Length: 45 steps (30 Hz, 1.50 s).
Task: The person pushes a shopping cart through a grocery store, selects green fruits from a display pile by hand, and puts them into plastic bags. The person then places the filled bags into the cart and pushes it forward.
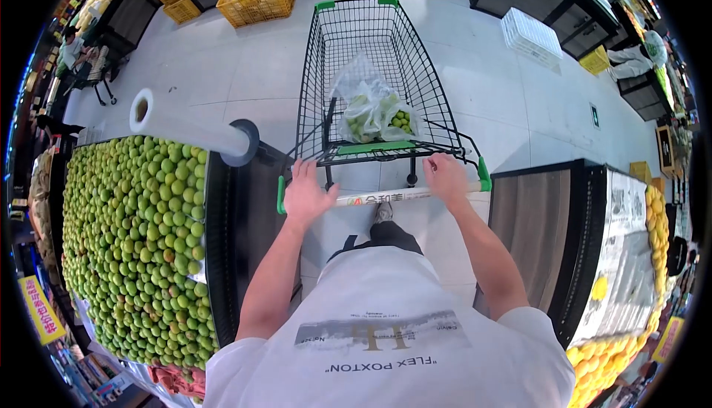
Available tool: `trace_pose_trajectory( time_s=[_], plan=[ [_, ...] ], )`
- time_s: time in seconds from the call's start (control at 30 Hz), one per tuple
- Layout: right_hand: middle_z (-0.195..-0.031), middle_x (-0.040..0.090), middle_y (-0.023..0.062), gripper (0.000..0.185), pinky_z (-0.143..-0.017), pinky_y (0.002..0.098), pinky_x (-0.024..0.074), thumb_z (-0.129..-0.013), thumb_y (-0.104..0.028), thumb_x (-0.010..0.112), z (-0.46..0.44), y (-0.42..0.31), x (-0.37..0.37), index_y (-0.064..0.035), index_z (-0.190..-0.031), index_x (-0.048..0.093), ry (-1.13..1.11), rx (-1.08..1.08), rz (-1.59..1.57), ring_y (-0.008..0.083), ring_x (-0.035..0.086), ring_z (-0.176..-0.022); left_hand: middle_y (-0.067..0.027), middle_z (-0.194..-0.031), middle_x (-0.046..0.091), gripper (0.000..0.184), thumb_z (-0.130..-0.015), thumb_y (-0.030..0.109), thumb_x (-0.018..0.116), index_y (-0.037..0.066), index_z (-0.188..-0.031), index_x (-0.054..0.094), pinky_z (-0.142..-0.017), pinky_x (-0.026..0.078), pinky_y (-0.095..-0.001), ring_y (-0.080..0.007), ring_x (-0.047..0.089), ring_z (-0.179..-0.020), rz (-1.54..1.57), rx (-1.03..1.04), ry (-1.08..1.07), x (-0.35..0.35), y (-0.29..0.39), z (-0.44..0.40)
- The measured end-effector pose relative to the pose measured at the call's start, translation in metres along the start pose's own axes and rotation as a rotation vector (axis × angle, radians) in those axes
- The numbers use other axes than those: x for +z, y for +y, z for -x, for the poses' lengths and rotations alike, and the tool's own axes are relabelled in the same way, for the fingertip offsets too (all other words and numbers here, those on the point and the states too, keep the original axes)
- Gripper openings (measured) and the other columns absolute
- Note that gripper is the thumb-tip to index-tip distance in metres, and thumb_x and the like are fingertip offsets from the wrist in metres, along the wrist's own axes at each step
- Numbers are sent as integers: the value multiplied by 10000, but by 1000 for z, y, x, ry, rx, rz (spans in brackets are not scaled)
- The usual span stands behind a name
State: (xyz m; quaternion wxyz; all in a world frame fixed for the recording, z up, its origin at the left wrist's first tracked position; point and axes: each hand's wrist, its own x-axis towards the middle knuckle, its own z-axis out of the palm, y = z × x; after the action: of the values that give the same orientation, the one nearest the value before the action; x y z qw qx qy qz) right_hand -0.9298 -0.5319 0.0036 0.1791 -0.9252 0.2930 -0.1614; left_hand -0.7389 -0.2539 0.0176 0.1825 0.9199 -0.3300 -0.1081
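Observation:
A black wire shopping cart [437, 85] with green corner pieces stands in front of me. Its white handle [386, 198] carries printed lettering. My left hand [308, 191] rests over the handle's left part, fingers stretched forward and thumb apart. Near the handle's right end, my right hand [446, 176] has its fingers curled, with the wrist over the bar; whatever is inside those fingers is hidden. Clear plastic bags [363, 100] lie at the near end of the basket, and round green fruit [400, 121] shows in them.
Green fruit [141, 245] fills a stand on the left, beside a plastic bag roll [193, 126]. To the right is a dark stand [530, 222] with yellow fruit [601, 367]. Ahead are a yellow crate [256, 9] and a white crate [532, 35]. People [634, 59] are at both sides.

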Motion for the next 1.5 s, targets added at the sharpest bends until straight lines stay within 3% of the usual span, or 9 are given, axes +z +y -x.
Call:
trace_pose_trajectory(
  time_s=[0.17, 0.63, 1.0, 1.23, 1.3, 1.37, 1.5],
  plan=[
    [-789, 656, 88, 214, -652, 453, 532, -918, -246, 672, -70, 4, 10, -71, -796, 649, -61, -68, -23, 324, 670, -753, -184, -1503, 498, 805, -796, 472, 719, -4, -1411, 511, -1094, 467, -446, -304, 352, -1491, -36, -104, -39, -6, 2, -54],
    [-847, 676, 82, 197, -698, 451, 546, -932, -264, 662, -209, -3, 44, -84, -851, 668, -152, -160, 4, 308, 680, -832, -197, -1494, 505, 806, -797, 466, 727, -2, -1414, 506, -1076, 478, -449, -309, 357, -1490, -9, -249, -16, -24, -12, -154],
    [-771, 662, 109, 191, -638, 452, 516, -905, -224, 701, -311, -42, 63, -70, -795, 674, -161, -239, -62, 338, 663, -740, -198, -1448, 535, 773, -776, 408, 746, -23, -1378, 520, -1078, 478, -449, -338, 384, -1462, 18, -268, 77, -51, -42, -232],
    [-791, 690, 110, 129, -628, 427, 526, -878, -174, 726, -375, -63, 89, -66, -813, 703, -203, -256, -141, 323, 672, -713, -204, -1442, 537, 784, -753, 392, 773, -20, -1372, 522, -1058, 487, -452, -334, 385, -1465, 82, -330, 102, -69, -65, -279],
    [-776, 682, 91, 140, -616, 367, 516, -897, -169, 725, -395, -71, 96, -56, -818, 694, -199, -279, -135, 265, 659, -672, -204, -1443, 536, 788, -752, 390, 775, -20, -1374, 519, -1056, 488, -452, -335, 383, -1467, 86, -351, 122, -72, -72, -290],
    [-774, 681, 92, 141, -612, 369, 514, -897, -167, 725, -412, -78, 97, -55, -817, 693, -222, -296, -148, 265, 657, -669, -171, -1443, 530, 781, -736, 372, 780, -4, -1368, 518, -1021, 504, -450, -317, 383, -1464, 81, -369, 141, -75, -75, -300],
    [-789, 688, 90, 128, -611, 391, 524, -888, -178, 729, -446, -94, 110, -71, -826, 696, -286, -331, -136, 294, 671, -693, -201, -1440, 538, 783, -759, 389, 773, -20, -1375, 516, -1069, 476, -454, -334, 378, -1471, 122, -436, 134, -83, -85, -314]
  ],
)
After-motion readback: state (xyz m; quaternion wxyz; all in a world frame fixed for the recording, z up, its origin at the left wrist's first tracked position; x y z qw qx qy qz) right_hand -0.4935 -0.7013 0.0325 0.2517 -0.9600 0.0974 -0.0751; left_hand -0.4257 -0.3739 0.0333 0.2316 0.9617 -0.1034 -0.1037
